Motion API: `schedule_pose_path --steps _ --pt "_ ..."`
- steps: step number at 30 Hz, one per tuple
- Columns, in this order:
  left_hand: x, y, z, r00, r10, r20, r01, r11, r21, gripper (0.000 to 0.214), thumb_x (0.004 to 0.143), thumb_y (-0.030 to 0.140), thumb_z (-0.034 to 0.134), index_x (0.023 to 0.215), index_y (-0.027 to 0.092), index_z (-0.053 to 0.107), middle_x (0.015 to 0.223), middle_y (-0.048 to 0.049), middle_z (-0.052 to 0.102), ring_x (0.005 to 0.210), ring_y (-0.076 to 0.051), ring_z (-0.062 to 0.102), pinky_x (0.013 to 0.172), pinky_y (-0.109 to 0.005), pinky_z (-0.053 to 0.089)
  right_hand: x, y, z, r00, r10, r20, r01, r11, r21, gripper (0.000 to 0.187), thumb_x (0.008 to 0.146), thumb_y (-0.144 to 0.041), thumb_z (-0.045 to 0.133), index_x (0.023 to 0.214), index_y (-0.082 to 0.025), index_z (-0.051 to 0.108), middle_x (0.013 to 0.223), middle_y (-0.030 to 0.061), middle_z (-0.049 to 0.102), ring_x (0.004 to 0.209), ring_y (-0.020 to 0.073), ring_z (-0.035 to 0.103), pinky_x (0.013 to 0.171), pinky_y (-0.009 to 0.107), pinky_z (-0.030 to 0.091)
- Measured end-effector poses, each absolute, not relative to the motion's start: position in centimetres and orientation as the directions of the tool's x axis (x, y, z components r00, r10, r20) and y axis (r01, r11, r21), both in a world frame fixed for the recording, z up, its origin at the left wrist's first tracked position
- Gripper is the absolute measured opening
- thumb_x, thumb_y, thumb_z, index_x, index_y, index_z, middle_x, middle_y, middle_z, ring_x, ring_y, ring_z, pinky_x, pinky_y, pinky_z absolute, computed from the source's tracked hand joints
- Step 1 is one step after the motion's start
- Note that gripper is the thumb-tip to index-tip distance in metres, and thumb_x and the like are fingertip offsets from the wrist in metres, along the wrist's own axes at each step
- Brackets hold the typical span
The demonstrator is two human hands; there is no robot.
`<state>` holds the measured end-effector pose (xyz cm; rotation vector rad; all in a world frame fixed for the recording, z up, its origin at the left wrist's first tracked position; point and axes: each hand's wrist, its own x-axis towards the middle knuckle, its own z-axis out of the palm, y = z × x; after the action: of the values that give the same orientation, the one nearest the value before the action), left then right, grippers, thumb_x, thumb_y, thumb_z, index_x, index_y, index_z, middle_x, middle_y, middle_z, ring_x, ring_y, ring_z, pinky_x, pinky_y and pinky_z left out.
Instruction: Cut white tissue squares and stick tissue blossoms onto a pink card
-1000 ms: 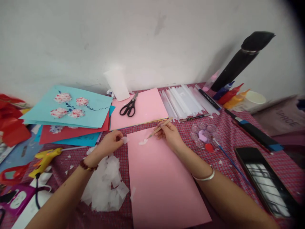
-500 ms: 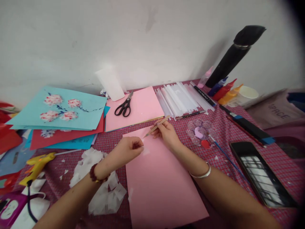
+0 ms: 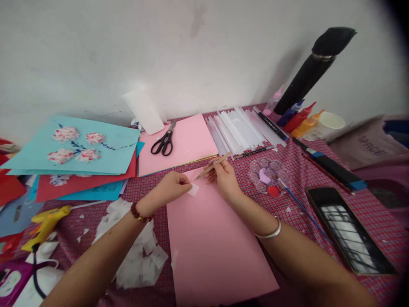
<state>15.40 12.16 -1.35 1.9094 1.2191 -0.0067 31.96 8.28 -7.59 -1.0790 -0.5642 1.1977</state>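
A pink sheet of paper point(image 3: 217, 247) lies lengthwise in front of me. Over its upper left part, my left hand point(image 3: 174, 187) pinches a small white tissue paper square point(image 3: 193, 189) at one edge. My right hand point(image 3: 222, 175) grips a thin wooden stick point(image 3: 220, 160) like a pencil, above the sheet's top edge. The stick's lower tip points left, close to the tissue square; whether they touch I cannot tell. Beside my left forearm, a loose pile of white tissue squares point(image 3: 137, 264) rests on the checked cloth.
Scissors point(image 3: 164, 143) lie on more pink paper point(image 3: 194, 136) at the back. Blue cards with paper flowers point(image 3: 76, 145) and a yellow glue gun point(image 3: 47, 224) are left. Glue sticks point(image 3: 238, 130), a paint palette point(image 3: 266, 177), a brush point(image 3: 297, 200) and a phone point(image 3: 348, 230) are right.
My left hand has brought the tissue square into clearer view between its fingers. The stick in my right hand has shifted slightly, its tip still near the square. The whole view has moved a little.
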Motion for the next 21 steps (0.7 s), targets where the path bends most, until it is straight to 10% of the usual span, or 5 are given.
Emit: schedule_pose_path --steps 8,21 --pt "14.6 11.2 1.0 0.404 0.873 -0.272 0.449 0.07 0.891 0.014 0.072 0.024 0.058 0.069 0.019 0.045 0.056 0.0069 0.045 0.046 -0.006 0.037 0.045 -0.019 0.026 31.9 8.5 -7.7 0.238 0.951 -0.199 -0.45 -0.073 -0.89 0.018 0.077 -0.037 0.056 0.079 -0.02 0.049 0.067 -0.0021 0.065 0.047 0.0108 0.06 0.035 0.019 0.048" --pt "12.3 11.6 0.4 0.36 0.835 -0.416 0.401 0.264 0.877 0.02 0.067 0.019 0.052 0.082 0.015 0.065 0.073 -0.0028 0.065 0.067 -0.014 0.06 0.065 -0.027 0.049 31.9 8.5 -7.9 0.225 0.955 -0.192 -0.437 -0.077 -0.896 0.017 0.077 -0.035 0.055 0.079 -0.019 0.05 0.066 -0.0022 0.064 0.049 0.0107 0.06 0.036 0.019 0.048"
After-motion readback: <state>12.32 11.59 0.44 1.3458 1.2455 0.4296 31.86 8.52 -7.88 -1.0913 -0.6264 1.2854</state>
